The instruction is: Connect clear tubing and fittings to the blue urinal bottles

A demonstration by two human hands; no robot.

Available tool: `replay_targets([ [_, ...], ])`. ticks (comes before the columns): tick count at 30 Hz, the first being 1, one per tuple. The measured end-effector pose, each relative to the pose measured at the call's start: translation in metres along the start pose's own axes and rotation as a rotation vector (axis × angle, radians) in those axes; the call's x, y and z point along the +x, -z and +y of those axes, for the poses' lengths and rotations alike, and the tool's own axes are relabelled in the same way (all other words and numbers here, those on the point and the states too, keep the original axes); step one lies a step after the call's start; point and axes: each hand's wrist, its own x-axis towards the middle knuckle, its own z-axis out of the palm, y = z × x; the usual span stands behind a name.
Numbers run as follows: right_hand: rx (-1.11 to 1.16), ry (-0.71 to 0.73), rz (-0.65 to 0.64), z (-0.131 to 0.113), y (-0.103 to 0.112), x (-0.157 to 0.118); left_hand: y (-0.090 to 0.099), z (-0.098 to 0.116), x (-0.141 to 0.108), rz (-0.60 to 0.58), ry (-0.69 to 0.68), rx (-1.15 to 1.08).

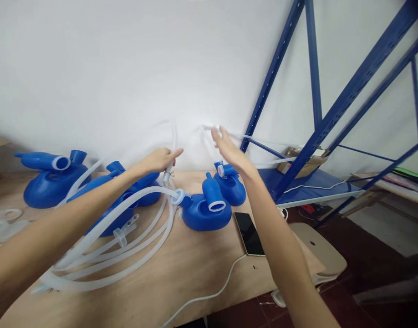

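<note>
My left hand [161,159] is closed round a translucent plastic tube [167,175]. Part of that tube rises blurred against the wall above the fingers. To the right, my right hand [227,146] is raised with its fingers apart, beside a blurred tube [209,141] that runs up from the rear blue urinal bottle [233,189]. In front of it stands another blue urinal bottle [200,218], with a thick white tube [140,193] fitted to its neck. Coils of tubing [150,269] lie on the table below my left forearm.
More blue bottles [48,187] stand at the left, some partly behind my left arm. A phone [250,234] with a white cable [226,287] lies on the wooden table [195,264]. Right of the table are a blue metal rack [318,132], a cardboard box [304,164] and a stool [321,250].
</note>
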Motion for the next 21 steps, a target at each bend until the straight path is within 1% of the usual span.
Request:
replay_targets([
  [2, -0.130, -0.098, -0.033, 0.033, -0.003, -0.044, -0.005, 0.002, 0.016, -0.036, 0.073, -0.114],
  [3, -0.179, -0.140, -0.075, 0.047, -0.007, -0.062, -0.010, 0.003, 0.023, -0.052, 0.105, -0.176],
  [5, -0.214, -0.164, -0.170, 0.070, -0.016, -0.087, -0.026, 0.005, 0.038, -0.080, 0.160, -0.285],
  [6, -0.187, -0.149, -0.190, 0.078, -0.021, -0.094, -0.036, 0.005, 0.044, -0.095, 0.186, -0.325],
  [9, -0.067, -0.106, -0.192, 0.094, -0.032, -0.100, -0.066, 0.006, 0.059, -0.116, 0.254, -0.393],
  [11, 0.010, -0.123, -0.181, 0.099, -0.035, -0.101, -0.083, 0.004, 0.065, -0.113, 0.282, -0.415],
  [13, 0.079, -0.144, -0.176, 0.103, -0.037, -0.102, -0.096, 0.002, 0.068, -0.118, 0.300, -0.423],
  [16, 0.138, -0.145, -0.179, 0.106, -0.037, -0.105, -0.109, -0.004, 0.071, -0.139, 0.317, -0.416],
  [21, 0.167, -0.142, -0.209, 0.106, -0.035, -0.105, -0.122, -0.009, 0.073, -0.154, 0.322, -0.390],
])
